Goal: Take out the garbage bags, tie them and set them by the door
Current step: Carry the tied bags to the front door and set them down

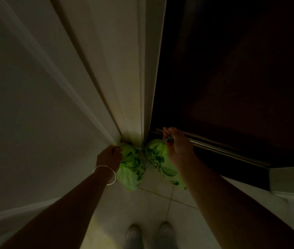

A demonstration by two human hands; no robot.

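Observation:
Two light green garbage bags with dark green prints hang low at the foot of a door frame in a dim hallway. My left hand (pixel 109 156), with a silver bangle on the wrist, grips the top of the left bag (pixel 131 168). My right hand (pixel 175 144) pinches the tied top of the right bag (pixel 157 155), which is partly hidden behind my right forearm. The bags hang close side by side, just above or on the tiled floor (pixel 157 198); contact with the floor is unclear.
A white door frame (pixel 142 87) rises straight ahead, with a pale wall and skirting on the left. A dark brown door (pixel 232 78) with a metal threshold strip stands on the right. My two feet in light shoes (pixel 149 236) stand on the tiles below.

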